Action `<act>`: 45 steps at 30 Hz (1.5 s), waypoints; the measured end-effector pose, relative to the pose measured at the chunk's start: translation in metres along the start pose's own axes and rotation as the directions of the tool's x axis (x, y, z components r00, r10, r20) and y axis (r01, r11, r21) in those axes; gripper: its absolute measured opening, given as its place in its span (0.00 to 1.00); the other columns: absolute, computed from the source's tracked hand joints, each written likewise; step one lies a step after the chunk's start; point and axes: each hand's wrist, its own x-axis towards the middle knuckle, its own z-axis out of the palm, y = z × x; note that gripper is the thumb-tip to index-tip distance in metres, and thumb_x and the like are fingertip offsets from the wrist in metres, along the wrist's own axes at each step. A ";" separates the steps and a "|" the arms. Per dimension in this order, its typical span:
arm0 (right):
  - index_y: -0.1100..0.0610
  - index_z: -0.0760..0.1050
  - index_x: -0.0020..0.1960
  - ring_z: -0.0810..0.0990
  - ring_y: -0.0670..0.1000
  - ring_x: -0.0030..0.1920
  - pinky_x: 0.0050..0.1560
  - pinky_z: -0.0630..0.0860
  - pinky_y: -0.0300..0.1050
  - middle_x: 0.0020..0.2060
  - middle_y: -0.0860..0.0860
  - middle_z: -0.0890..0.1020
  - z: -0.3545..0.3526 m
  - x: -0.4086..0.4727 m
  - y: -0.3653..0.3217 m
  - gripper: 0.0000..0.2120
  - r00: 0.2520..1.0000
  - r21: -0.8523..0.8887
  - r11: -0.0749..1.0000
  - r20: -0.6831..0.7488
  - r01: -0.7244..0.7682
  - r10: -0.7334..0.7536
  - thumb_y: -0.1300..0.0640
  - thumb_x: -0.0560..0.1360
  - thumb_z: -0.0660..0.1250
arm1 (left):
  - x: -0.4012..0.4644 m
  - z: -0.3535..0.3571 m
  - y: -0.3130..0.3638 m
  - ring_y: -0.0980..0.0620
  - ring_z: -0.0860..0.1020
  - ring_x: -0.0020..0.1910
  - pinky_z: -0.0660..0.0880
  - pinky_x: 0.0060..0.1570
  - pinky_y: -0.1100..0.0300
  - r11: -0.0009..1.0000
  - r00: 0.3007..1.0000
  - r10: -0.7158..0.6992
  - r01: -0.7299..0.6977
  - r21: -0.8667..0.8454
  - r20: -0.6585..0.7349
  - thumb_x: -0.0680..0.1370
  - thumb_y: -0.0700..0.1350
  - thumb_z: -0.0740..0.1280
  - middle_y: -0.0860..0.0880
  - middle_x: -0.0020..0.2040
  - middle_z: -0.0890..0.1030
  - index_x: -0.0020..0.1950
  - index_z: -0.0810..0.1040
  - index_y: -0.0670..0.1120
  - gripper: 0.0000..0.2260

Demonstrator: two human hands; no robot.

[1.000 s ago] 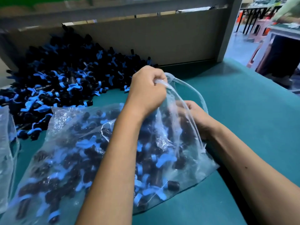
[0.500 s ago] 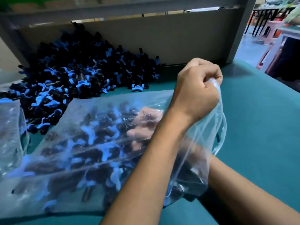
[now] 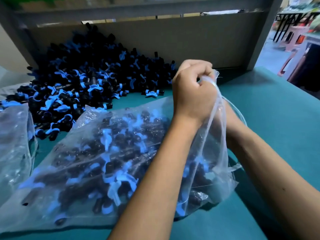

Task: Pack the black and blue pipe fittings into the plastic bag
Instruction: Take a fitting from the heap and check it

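Grip: left hand (image 3: 192,90) was curled tight round the gathered mouth of the plastic bag (image 3: 97,153), lifting that edge above the worktop (image 3: 270,118). Right hand (image 3: 223,125) was mostly hidden behind the raised film; whether it held anything could not be told.

Contents: the bag lay on its side, well filled with black and blue pipe fittings (image 3: 114,170). A loose heap of fittings (image 3: 83,80) remained against the back panel (image 3: 199,38), just beyond the bag. A second bag (image 3: 13,144) sat at the left edge.

Step, as judged: filling or closing the mouth. The next move would call for a steady hold on the rim so nothing spills.

Markings: no brand, label or writing was legible.
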 end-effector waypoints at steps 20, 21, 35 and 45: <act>0.58 0.67 0.75 0.68 0.56 0.73 0.69 0.61 0.51 0.72 0.56 0.71 0.062 0.156 0.041 0.25 0.899 -0.826 0.427 0.433 0.367 0.066 0.55 0.80 0.65 | 0.031 -0.096 -0.016 0.44 0.85 0.56 0.79 0.54 0.57 0.836 0.634 -0.533 0.292 0.465 0.560 0.78 0.24 0.56 0.42 0.56 0.86 0.62 0.83 0.50 0.27; 0.58 0.63 0.77 0.64 0.56 0.75 0.70 0.58 0.50 0.74 0.56 0.67 0.069 0.159 0.048 0.29 0.886 -0.821 0.398 0.461 0.409 0.040 0.54 0.79 0.66 | 0.033 -0.102 -0.020 0.43 0.86 0.51 0.81 0.49 0.57 0.833 0.729 -0.542 0.400 0.382 0.418 0.78 0.24 0.55 0.41 0.52 0.86 0.57 0.84 0.49 0.26; 0.62 0.79 0.57 0.73 0.63 0.55 0.56 0.69 0.51 0.57 0.61 0.75 0.080 0.150 0.076 0.12 0.923 -0.817 0.431 0.360 0.384 -0.138 0.56 0.77 0.67 | 0.025 -0.101 -0.060 0.52 0.80 0.32 0.76 0.34 0.60 0.730 0.860 -0.446 0.510 0.454 -0.249 0.69 0.36 0.62 0.56 0.36 0.83 0.37 0.84 0.51 0.14; 0.58 0.75 0.48 0.81 0.57 0.42 0.45 0.75 0.45 0.42 0.57 0.84 0.028 0.104 0.051 0.03 0.990 -0.555 0.831 -0.102 0.023 -0.096 0.62 0.75 0.67 | 0.025 -0.102 -0.056 0.54 0.81 0.37 0.77 0.37 0.64 0.784 0.920 -0.367 0.385 0.487 -0.137 0.74 0.38 0.67 0.56 0.38 0.84 0.41 0.85 0.51 0.10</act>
